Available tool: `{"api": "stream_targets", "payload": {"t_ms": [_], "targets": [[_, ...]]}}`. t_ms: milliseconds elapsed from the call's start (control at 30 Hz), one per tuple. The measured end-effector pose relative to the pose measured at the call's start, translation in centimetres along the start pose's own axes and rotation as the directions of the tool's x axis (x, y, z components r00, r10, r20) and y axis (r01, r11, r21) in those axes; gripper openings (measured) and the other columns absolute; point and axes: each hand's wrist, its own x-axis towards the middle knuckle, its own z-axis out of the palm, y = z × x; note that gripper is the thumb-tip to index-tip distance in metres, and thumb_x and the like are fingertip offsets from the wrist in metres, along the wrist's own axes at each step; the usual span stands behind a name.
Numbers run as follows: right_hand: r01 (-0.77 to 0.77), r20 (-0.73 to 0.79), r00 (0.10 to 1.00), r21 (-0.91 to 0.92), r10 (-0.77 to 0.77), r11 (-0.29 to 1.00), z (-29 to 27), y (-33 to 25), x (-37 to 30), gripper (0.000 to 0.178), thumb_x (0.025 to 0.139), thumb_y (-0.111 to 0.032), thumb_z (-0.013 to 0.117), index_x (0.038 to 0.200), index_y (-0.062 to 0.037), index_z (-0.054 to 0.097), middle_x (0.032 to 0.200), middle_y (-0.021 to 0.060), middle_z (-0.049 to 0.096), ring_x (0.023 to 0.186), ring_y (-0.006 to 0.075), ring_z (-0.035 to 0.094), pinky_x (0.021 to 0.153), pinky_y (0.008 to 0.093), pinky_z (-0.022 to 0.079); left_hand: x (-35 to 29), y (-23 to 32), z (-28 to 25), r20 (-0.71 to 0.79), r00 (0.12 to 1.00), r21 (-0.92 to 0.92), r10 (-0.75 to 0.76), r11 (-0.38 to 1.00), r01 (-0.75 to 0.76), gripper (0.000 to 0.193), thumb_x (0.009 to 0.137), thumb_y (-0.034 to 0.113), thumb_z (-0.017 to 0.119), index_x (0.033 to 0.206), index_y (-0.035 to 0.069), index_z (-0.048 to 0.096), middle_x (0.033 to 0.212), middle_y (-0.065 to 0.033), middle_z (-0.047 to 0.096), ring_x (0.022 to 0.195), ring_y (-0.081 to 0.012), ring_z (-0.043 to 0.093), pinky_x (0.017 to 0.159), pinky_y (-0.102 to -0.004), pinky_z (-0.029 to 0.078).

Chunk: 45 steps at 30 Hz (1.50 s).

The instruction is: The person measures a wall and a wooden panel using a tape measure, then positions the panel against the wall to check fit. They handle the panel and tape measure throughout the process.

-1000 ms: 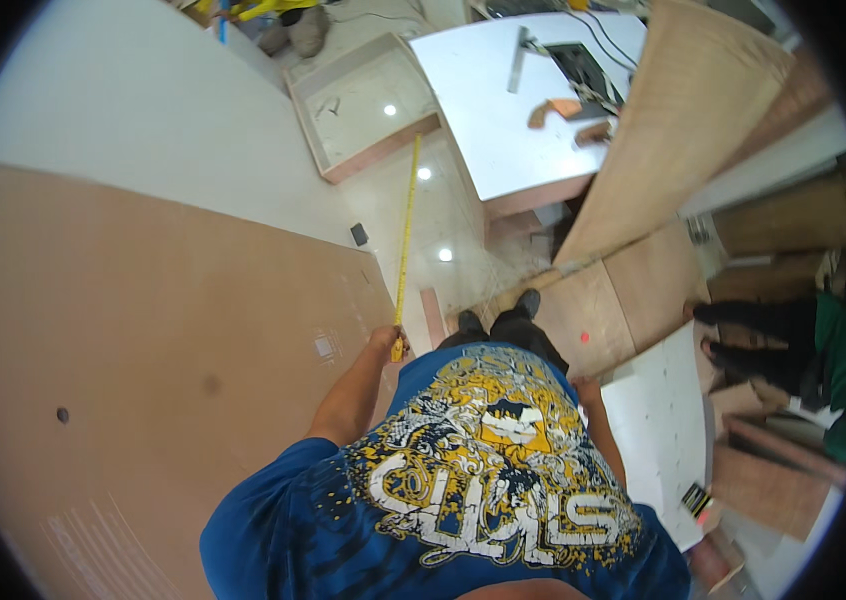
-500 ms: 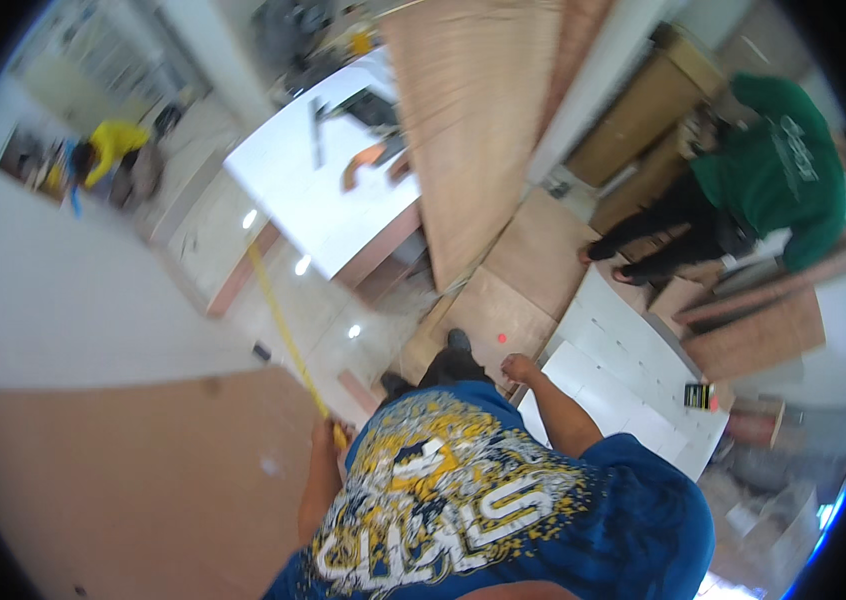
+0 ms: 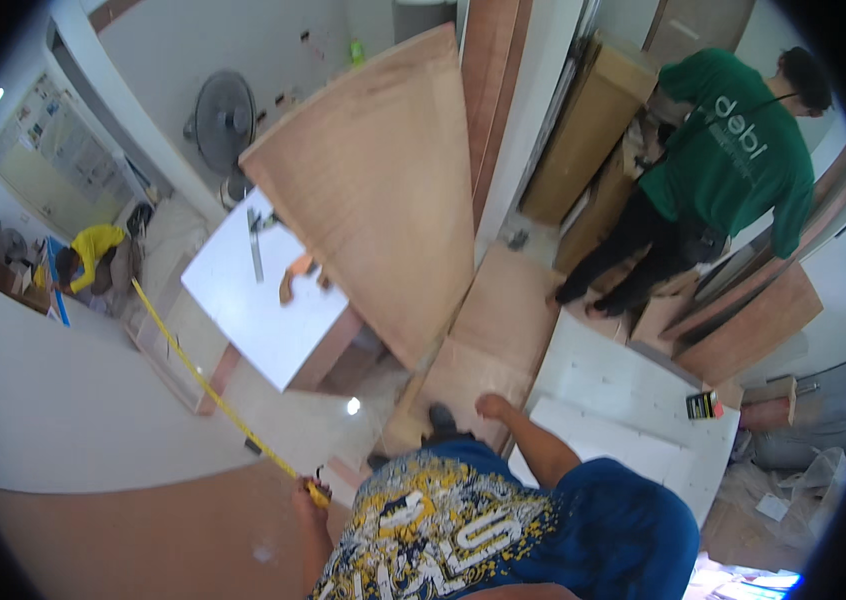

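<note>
My left hand is wrapped round a yellow tape measure at the lower middle. Its long yellow blade sticks out up and to the left, past the white-topped bench, toward a person crouching in a yellow top. My right hand hangs over the brown sheets on the floor, near the edge of a low white panel. Its fingers are curled in, and whether anything is inside them is hidden.
Ahead stands a white-topped bench with an orange-handled tool and a metal square. A large wooden sheet leans beside it. At right, a person in green stands by cardboard boxes. The white panel carries a small box.
My view has turned, so the room appears shifted. More of the tape blade shows, reaching farther up and left. My right hand stays curled, and the person in green has turned slightly.
</note>
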Motion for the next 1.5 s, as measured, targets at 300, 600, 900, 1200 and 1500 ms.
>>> {"api": "stream_targets", "payload": {"t_ms": [300, 600, 900, 1200, 1500], "targets": [[-0.137, 0.068, 0.988, -0.063, 0.141, 0.989, -2.4, 4.0, -2.0, 0.024, 0.084, -0.021, 0.052, 0.082, -0.0047, 0.071, 0.082, 0.0091, 0.072, 0.066, 0.0186, 0.069, 0.056, 0.0346, 0.053, -0.1, 0.0, 12.1, 0.117, 0.989, 0.048, -0.094, 0.995, 0.089, 0.032, 0.099, 0.036, 0.044, 0.089, 0.006, 0.052, 0.069, -0.0103, 0.056, 0.059, -0.0294, 0.055, 0.056, -0.0414, 0.048], [-0.109, -0.006, 0.994, 0.228, 0.113, 0.968, 2.9, 13.4, -0.3, 0.026, 0.085, -0.025, 0.055, 0.082, -0.0055, 0.073, 0.081, 0.0129, 0.071, 0.066, 0.0256, 0.067, 0.065, 0.0401, 0.054, 1.6, -2.1, 15.1, 0.322, 0.945, 0.05, 0.052, 0.996, -0.072, 0.019, 0.099, 0.029, 0.045, 0.108, 0.013, 0.044, 0.072, -0.0118, 0.056, 0.057, -0.0282, 0.056, 0.053, -0.0416, 0.051], [-0.137, -0.334, 0.878, 0.508, 0.342, 0.85, 2.0, -2.2, -3.1, 0.029, 0.086, -0.026, 0.054, 0.081, -0.0001, 0.066, 0.08, 0.0164, 0.068, 0.067, 0.0272, 0.066, 0.066, 0.0407, 0.053, 1.7, 1.8, 6.3, 0.178, 0.971, 0.304, -0.162, 0.947, 0.102, 0.056, 0.092, 0.059, 0.052, 0.078, 0.005, 0.052, 0.069, -0.0086, 0.055, 0.064, -0.0231, 0.056, 0.06, -0.0342, 0.05], [-0.106, -0.192, 0.964, 0.347, 0.182, 0.932, 15.6, -1.8, -11.8, 0.024, 0.083, -0.02, 0.058, 0.093, 0.0, 0.065, 0.079, 0.0104, 0.069, 0.062, 0.0212, 0.067, 0.057, 0.033, 0.053, 0.8, 4.3, -0.1, 0.105, 0.944, 0.388, -0.312, 0.887, 0.25, 0.041, 0.094, 0.051, 0.055, 0.096, 0.011, 0.047, 0.071, -0.0078, 0.056, 0.064, -0.021, 0.057, 0.056, -0.0339, 0.051], [-0.446, 0.082, 0.799, 0.747, 0.596, 0.494, 18.6, -7.3, -16.4, 0.02, 0.089, -0.017, 0.053, 0.1, -0.0039, 0.063, 0.084, 0.0073, 0.069, 0.066, 0.0159, 0.064, 0.05, 0.0278, 0.046, 3.4, 5.9, -6.3, -0.034, 0.954, 0.611, -0.298, 0.749, 0.256, 0.031, 0.094, 0.038, 0.058, 0.108, 0.012, 0.049, 0.072, -0.0064, 0.058, 0.056, -0.0228, 0.061, 0.051, -0.0338, 0.05]]}}
